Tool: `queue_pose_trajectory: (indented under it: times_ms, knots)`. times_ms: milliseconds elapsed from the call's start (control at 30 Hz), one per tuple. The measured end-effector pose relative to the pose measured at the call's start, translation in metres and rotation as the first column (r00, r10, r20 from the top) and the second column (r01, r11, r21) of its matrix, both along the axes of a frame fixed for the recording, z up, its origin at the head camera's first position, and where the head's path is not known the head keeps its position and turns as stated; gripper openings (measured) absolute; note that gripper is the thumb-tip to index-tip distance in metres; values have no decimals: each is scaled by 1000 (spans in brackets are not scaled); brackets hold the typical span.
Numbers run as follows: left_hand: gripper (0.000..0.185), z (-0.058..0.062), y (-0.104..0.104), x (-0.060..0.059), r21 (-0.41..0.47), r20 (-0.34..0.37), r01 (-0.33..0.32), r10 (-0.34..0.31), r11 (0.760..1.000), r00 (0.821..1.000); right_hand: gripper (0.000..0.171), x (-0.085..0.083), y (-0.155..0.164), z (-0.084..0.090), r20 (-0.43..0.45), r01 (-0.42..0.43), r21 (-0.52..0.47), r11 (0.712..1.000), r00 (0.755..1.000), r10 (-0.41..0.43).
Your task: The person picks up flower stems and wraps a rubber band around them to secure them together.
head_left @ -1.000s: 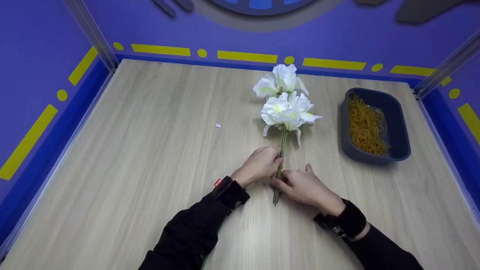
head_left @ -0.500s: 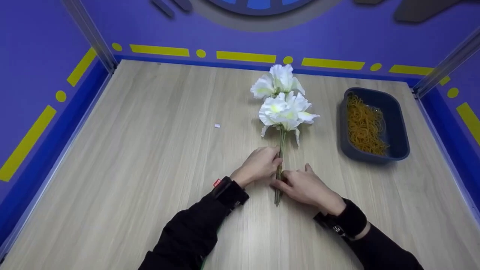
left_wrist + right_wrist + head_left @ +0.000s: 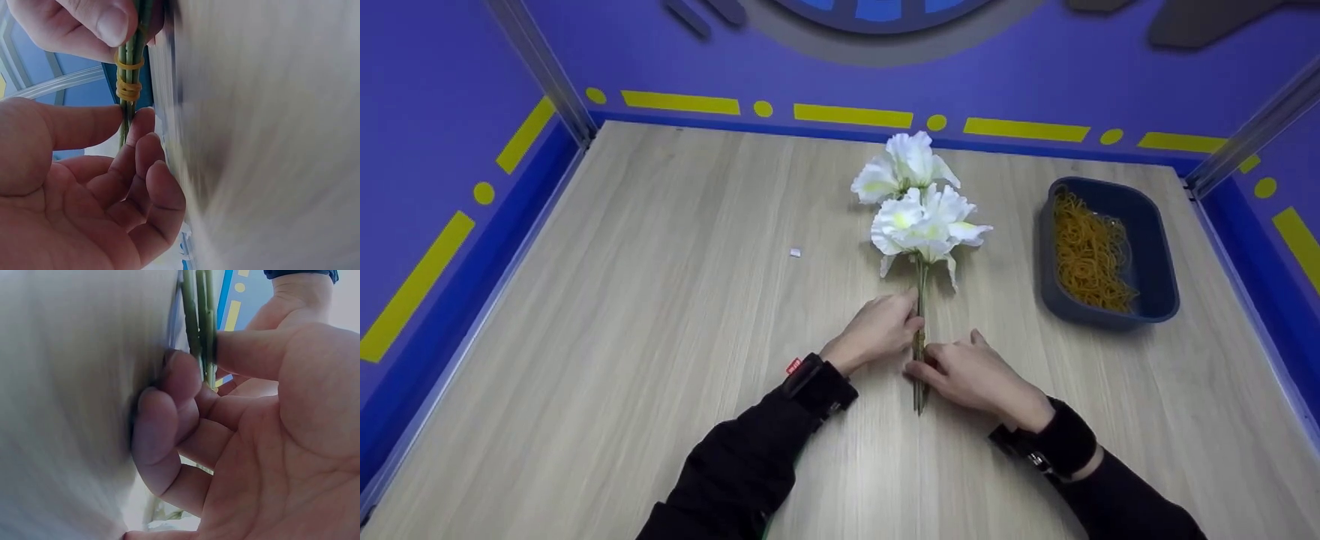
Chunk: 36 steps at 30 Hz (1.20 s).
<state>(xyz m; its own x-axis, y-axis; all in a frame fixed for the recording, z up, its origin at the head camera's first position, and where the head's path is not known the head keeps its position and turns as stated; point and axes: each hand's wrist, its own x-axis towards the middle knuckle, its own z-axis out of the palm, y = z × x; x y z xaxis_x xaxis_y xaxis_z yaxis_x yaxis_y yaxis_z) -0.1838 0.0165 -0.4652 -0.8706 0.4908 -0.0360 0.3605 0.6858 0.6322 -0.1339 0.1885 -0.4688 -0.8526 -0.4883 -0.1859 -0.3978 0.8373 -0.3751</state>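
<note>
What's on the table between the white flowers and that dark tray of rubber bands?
Nothing: in the head view only bare wooden table separates the white flowers from the dark tray of rubber bands.

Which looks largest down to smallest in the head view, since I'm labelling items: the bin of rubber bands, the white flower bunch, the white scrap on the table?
1. White flower bunch, stems included; it and the bin look close in size.
2. Dark bin of rubber bands.
3. White scrap, far the smallest.
</note>
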Motion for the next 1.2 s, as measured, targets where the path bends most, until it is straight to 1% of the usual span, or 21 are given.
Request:
queue_pose_trajectory:
  times_ms: [200,400,567,633,733,800,1000,1200]
  knots:
    - [22,1,-1,0,8,3,13,-13,1000,1000,40,1,1,1,-8,0,6,1000,1000,1]
    - [22,2,-2,0,20,34,15,-16,1000,999,39,2,1,3,-6,-11,12,1000,1000,11]
    - [30,2,-2,0,26,57,15,-17,1000,998,37,4,0,4,-15,-28,22,999,999,28]
    - [25,2,-2,-1,28,61,16,-18,999,998,36,5,0,5,-21,-34,24,999,999,35]
    - [12,2,-3,-1,27,54,21,-22,999,998,36,6,-1,6,-19,-36,23,999,999,36]
    - [8,3,-4,-2,23,46,22,-23,999,999,36,6,-1,8,-12,-36,20,999,999,37]
    - [9,5,-6,-2,26,18,23,-23,999,1000,34,6,5,14,-12,-46,4,999,999,46]
    - [10,10,-9,-2,28,-15,20,-20,999,1000,32,5,13,27,-13,-22,-30,999,1000,21]
